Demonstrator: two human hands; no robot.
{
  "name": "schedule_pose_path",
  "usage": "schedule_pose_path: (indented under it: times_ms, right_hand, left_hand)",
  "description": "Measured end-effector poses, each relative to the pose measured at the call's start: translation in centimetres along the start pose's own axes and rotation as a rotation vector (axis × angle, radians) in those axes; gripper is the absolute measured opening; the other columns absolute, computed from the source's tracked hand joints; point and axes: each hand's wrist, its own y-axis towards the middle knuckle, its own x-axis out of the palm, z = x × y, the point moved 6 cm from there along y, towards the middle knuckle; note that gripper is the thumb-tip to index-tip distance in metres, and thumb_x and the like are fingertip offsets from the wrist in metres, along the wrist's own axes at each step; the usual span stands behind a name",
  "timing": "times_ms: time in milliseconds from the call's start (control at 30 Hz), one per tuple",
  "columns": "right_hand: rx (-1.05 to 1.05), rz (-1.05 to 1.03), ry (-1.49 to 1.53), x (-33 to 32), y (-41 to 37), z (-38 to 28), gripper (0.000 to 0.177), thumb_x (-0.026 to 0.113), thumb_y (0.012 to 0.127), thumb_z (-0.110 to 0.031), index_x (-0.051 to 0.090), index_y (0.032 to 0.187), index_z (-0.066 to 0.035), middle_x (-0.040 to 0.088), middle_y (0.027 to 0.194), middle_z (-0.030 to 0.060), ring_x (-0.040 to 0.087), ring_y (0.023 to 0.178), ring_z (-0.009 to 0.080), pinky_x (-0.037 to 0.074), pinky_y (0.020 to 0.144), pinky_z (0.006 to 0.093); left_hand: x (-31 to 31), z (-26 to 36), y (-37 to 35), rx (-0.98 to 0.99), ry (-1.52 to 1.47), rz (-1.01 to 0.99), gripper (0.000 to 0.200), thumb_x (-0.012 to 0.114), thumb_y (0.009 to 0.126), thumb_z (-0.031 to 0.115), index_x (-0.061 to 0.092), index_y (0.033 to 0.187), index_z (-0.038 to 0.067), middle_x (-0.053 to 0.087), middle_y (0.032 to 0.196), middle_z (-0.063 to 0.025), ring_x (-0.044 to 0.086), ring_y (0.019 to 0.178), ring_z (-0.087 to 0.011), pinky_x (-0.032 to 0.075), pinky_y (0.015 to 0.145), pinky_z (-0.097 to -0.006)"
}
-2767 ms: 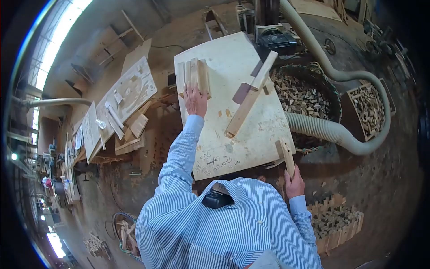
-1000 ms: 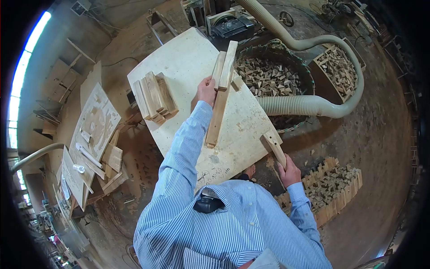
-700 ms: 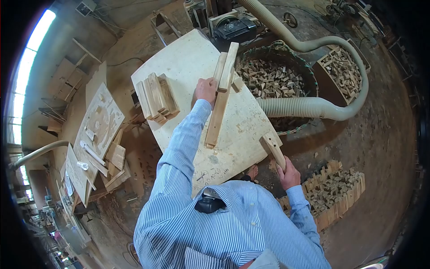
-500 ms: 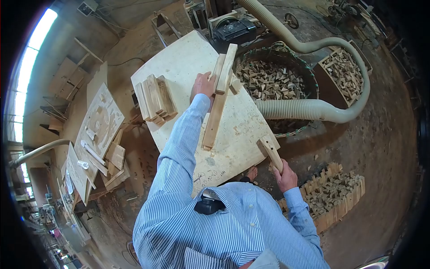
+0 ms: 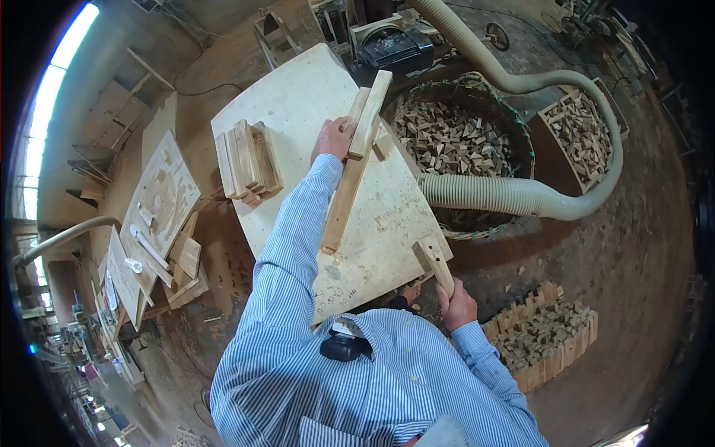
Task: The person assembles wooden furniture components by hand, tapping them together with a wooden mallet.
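Observation:
My left hand point(image 5: 334, 138) rests on the pale tabletop point(image 5: 298, 89), its fingers closed against a short wooden strip point(image 5: 359, 108). That strip lies alongside a thicker wooden block point(image 5: 371, 115), across the upper end of a long wooden bar point(image 5: 342, 205) on the tabletop. My right hand point(image 5: 457, 306) is wrapped round a wooden handle point(image 5: 438, 262) at the tabletop's near right corner. Left of my left hand lies a stack of wooden pieces point(image 5: 249, 160).
Beyond the table sits a motor point(image 5: 392, 52). A ribbed hose point(image 5: 477, 190) crosses a basket point(image 5: 532, 141) of wood offcuts. Another box point(image 5: 538, 127) of offcuts stands further right, and stacked wood blocks point(image 5: 547, 328) lie on the floor. Boards point(image 5: 160, 186) stand at left.
The tabletop's near end and the handle have shifted slightly left, my right hand with them. My left hand stays at the wooden strip. The view has shifted a little too.

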Motion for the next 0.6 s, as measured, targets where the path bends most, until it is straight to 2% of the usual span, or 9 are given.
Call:
schedule_pose_path:
  times_ms: [133,467,600]
  right_hand:
    - [0.000,-0.029,-0.008,0.3,1.9,-1.4,0.046,0.060,0.104,-0.044,0.055,0.130,-0.006,0.073,0.101,0.0282,0.071,0.089,0.0490,0.056,0.077,0.0568]
    - [-0.045,0.038,-0.030,0.4,7.0,-6.6,0.043,0.061,0.103,-0.039,0.055,0.130,-0.007,0.072,0.102,0.0279,0.071,0.090,0.0484,0.056,0.078,0.0565]
    - [-0.039,0.050,-0.040,0.9,9.0,-8.2,0.043,0.062,0.103,-0.040,0.055,0.130,-0.007,0.072,0.101,0.0277,0.070,0.090,0.0486,0.056,0.078,0.0566]
  left_hand:
    - [-0.4,-0.9,2.5,0.008,0.027,0.007,0.041,0.073,0.097,0.035,0.075,0.130,0.010,0.070,0.107,-0.0195,0.069,0.101,-0.0331,0.054,0.094,-0.0429]
    - [-2.3,-1.9,8.8,-0.039,-0.008,-0.015,0.044,0.074,0.096,0.036,0.074,0.131,0.010,0.070,0.111,-0.0196,0.069,0.105,-0.0334,0.054,0.096,-0.0422]
    - [-2.4,-3.2,11.8,-0.002,-0.021,0.018,0.045,0.074,0.096,0.036,0.074,0.132,0.010,0.070,0.111,-0.0198,0.068,0.106,-0.0338,0.053,0.097,-0.0423]
